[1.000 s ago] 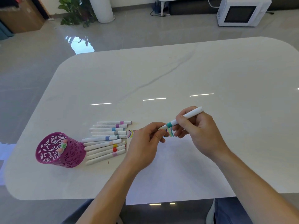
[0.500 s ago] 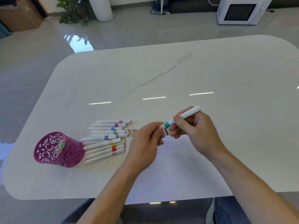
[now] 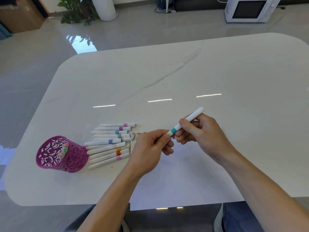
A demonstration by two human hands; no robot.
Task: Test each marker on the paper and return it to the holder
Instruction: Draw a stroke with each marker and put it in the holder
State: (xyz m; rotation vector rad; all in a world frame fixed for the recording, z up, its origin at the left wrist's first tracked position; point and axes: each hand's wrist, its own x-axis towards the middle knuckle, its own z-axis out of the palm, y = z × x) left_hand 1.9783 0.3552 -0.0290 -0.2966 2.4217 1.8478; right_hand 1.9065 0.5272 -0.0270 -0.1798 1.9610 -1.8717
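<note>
We look down on a white table [image 3: 184, 72] with rounded corners. On the floor beyond its far edge stand a white microwave [image 3: 250, 9] at the right and a leafy plant [image 3: 78, 12] at the left.

A white paper [image 3: 184, 178] lies on the near part of the table, under both hands, with its near edge past the table's edge.

Our right hand [image 3: 204, 133] is above the far part of the paper, its fingers and thumb curled round the middle of a marker [image 3: 187, 121]. Our left hand [image 3: 148, 151] is just left of it, its fingertips pinching the marker's lower end. The two hands nearly touch there.

A purple cut-out holder [image 3: 73, 161] stands on the table near its left edge, well apart from the hands.

Between the holder and the left hand a row of markers [image 3: 108, 144] lies flat, side by side. They are white with bands of purple, blue, grey, peach, yellow, red and pink. The nearest ends of the row come just beside the holder's wall.

The held marker is white with a teal band, tilted, its upper end pointing up and to the right past the right hand. We cannot tell whether its cap is on.

Three marker ends [image 3: 64, 149], two peach and one green, show inside the holder.

Small coloured strokes [image 3: 136, 136] sit on the paper's far left corner, just beside the row.
</note>
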